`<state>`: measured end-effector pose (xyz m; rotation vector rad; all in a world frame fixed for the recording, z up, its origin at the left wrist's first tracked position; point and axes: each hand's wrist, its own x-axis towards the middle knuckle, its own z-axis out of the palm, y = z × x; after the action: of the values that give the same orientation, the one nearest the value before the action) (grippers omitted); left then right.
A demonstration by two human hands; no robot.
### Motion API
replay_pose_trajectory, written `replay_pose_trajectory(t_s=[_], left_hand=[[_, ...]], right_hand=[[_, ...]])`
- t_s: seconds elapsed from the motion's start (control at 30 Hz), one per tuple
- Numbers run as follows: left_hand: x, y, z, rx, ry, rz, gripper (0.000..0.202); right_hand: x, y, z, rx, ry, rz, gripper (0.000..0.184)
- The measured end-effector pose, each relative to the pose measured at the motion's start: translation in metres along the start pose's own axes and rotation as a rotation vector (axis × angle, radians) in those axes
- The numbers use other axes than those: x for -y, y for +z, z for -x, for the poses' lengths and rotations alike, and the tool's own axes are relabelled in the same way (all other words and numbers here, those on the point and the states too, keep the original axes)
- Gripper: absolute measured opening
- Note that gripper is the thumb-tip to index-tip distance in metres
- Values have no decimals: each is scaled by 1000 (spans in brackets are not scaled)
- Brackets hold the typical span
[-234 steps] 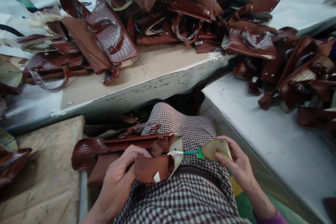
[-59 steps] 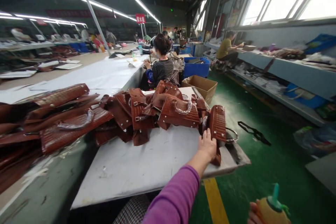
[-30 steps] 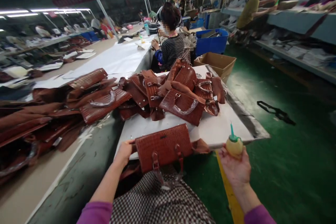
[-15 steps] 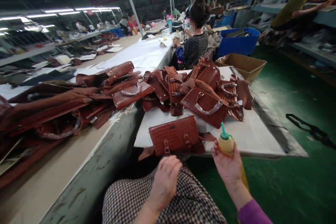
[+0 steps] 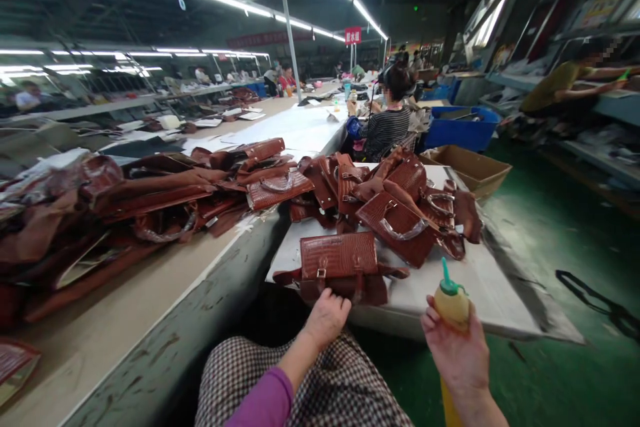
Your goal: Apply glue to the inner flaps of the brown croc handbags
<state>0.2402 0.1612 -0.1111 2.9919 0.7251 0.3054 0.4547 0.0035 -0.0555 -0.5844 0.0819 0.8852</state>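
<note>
My right hand (image 5: 457, 355) is closed around a yellowish squeeze bottle (image 5: 453, 305) with a green nozzle, held upright near the white table's front edge. My left hand (image 5: 327, 319) reaches to the lower edge of a brown crocodile-textured bag (image 5: 339, 261) that lies at the front edge of the white table (image 5: 485, 283); its fingers curl against the bag's underside. My lap in checked cloth (image 5: 320, 387) is below both hands.
Behind the bag lies a pile of similar brown bags (image 5: 400, 197). More brown bags (image 5: 140, 197) cover the long bench (image 5: 125, 320) at left. A person in a striped top (image 5: 387, 120) sits ahead. A cardboard box (image 5: 467, 170), a blue bin (image 5: 463, 127) and green floor lie right.
The brown bag was pulled from the pile's far end, then set down at the table's front edge. My left hand left it and now reaches its lower edge again. The bottle stays in my right hand.
</note>
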Motion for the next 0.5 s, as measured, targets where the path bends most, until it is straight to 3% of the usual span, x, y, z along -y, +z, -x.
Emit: replay_pose_trajectory(t_s=[0.13,0.3,0.5], left_hand=[[11,-73,10,-126,-70,99,16],[27,-172,40,-296,-237,276,17],[27,-268,90,-584,-634,828,23]], right_hand=[[10,12,9,48,-26,19,36],[9,27,18,98,3,26,34],[-23,62,25,165,127,63,37]])
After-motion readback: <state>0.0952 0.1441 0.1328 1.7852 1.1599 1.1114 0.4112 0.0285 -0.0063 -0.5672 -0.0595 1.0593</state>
